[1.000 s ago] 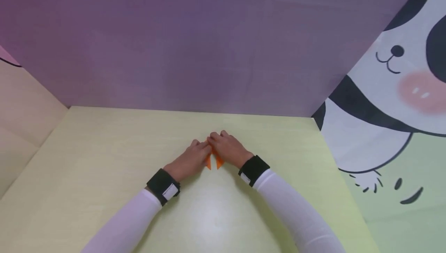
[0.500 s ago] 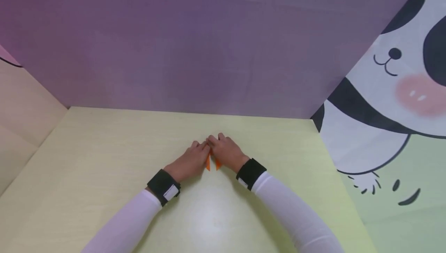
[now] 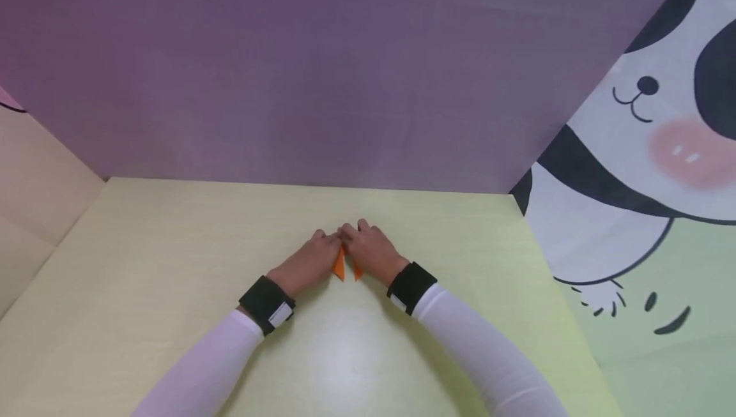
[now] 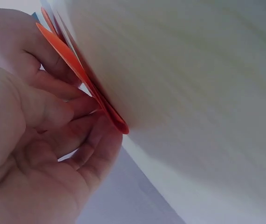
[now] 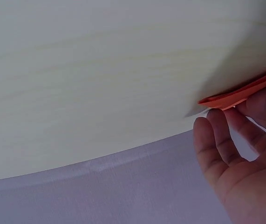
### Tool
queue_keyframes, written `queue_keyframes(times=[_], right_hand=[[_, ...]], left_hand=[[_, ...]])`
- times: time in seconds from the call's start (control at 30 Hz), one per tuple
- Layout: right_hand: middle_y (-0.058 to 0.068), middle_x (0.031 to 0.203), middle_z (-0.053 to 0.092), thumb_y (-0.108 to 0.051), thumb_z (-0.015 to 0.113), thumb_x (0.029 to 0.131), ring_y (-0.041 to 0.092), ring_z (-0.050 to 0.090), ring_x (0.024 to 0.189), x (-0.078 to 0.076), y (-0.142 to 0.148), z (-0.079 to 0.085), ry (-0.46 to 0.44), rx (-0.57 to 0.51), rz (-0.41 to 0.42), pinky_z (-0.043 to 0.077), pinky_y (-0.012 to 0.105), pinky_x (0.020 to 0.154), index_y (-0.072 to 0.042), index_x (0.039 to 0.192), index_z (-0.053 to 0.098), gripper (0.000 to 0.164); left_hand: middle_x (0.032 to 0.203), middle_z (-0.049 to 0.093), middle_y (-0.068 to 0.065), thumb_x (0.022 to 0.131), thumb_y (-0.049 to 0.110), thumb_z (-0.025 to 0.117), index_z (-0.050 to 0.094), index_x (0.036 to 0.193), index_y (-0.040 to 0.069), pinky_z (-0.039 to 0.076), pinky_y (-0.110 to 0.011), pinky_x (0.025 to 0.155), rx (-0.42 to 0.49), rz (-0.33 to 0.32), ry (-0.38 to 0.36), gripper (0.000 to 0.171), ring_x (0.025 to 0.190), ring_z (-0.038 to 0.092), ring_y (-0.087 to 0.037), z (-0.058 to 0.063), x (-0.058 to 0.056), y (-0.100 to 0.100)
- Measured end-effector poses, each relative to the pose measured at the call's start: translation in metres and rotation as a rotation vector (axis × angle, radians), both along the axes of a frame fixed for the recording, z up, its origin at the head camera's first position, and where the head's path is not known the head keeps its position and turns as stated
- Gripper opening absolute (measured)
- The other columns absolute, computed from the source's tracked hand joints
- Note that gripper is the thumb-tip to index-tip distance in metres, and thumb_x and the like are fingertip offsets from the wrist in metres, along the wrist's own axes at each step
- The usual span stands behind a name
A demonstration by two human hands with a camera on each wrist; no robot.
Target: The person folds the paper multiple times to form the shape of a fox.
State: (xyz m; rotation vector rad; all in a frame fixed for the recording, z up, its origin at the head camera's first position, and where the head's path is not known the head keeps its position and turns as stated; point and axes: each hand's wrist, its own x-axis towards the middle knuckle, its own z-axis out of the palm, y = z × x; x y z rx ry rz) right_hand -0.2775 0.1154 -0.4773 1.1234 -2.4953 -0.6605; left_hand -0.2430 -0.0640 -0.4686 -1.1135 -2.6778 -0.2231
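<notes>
A piece of folded orange paper is between both hands over the table, its two pointed ends showing toward the person in the head view. My left hand grips its left side; in the left wrist view the paper shows folded layers and a rounded lower end at the fingertips. My right hand pinches the other side, thumb and fingers around an edge of the paper in the right wrist view. The two hands meet at the far end of the paper and hide its upper part.
The pale wooden table stretches around the hands. A purple wall covering rises at its far edge, and a panda-printed wall stands at the right. Dark bands circle both wrists over white sleeves.
The right hand has shifted slightly left and nearer the person, covering more of the paper's right point. More of the left point shows now. The left hand has barely moved.
</notes>
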Motion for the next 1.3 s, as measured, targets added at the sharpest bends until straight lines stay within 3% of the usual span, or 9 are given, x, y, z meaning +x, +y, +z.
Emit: queue_keyframes(times=[0.27, 0.6, 0.73, 0.93, 1.3], right_hand=[[-0.001, 0.121, 0.053, -0.013, 0.055, 0.097, 0.019, 0.055, 0.087, 0.001, -0.006, -0.001, -0.015, 0.037, -0.057, 0.053, 0.025, 0.062, -0.015, 0.131, 0.059, 0.034], [0.0, 0.118, 0.054, -0.011, 0.055, 0.096, 0.019, 0.056, 0.085, 0.003, -0.013, -0.002, -0.03, 0.023, -0.052, 0.054, 0.025, 0.062, -0.015, 0.125, 0.063, 0.031], [0.001, 0.115, 0.054, -0.011, 0.054, 0.097, 0.02, 0.056, 0.085, 0.002, -0.012, 0.0, -0.021, 0.02, -0.045, 0.054, 0.025, 0.063, -0.011, 0.122, 0.064, 0.027], [0.002, 0.116, 0.055, -0.011, 0.057, 0.096, 0.02, 0.056, 0.085, 0.002, -0.012, 0.003, -0.022, 0.052, -0.07, 0.054, 0.024, 0.064, -0.009, 0.122, 0.064, 0.028], [0.003, 0.12, 0.054, -0.012, 0.056, 0.097, 0.019, 0.056, 0.087, 0.001, -0.016, 0.002, -0.03, 0.073, -0.064, 0.054, 0.023, 0.065, -0.009, 0.127, 0.06, 0.031]], left_hand=[[0.091, 0.063, -0.005, 0.098, 0.004, 0.047, 0.058, 0.119, 0.003, 0.044, -0.029, 0.069, 0.132, 0.12, -0.23, 0.024, 0.079, 0.05, -0.021, 0.004, 0.0, -0.003], [0.082, 0.058, -0.004, 0.095, 0.004, 0.049, 0.06, 0.108, 0.005, 0.044, -0.03, 0.064, 0.117, 0.193, -0.281, 0.017, 0.077, 0.05, -0.02, 0.005, 0.01, -0.012], [0.079, 0.057, -0.003, 0.095, 0.004, 0.049, 0.06, 0.105, 0.007, 0.042, -0.029, 0.06, 0.105, 0.201, -0.275, 0.015, 0.072, 0.049, -0.019, 0.005, 0.013, -0.017], [0.084, 0.065, -0.004, 0.093, 0.005, 0.051, 0.062, 0.105, 0.008, 0.04, -0.032, 0.063, 0.053, 0.21, -0.186, 0.017, 0.078, 0.054, -0.019, 0.001, 0.02, -0.024], [0.11, 0.069, -0.008, 0.096, 0.007, 0.05, 0.055, 0.13, 0.004, 0.049, -0.044, 0.081, 0.053, 0.204, -0.167, 0.034, 0.102, 0.062, -0.024, -0.003, 0.039, -0.039]])
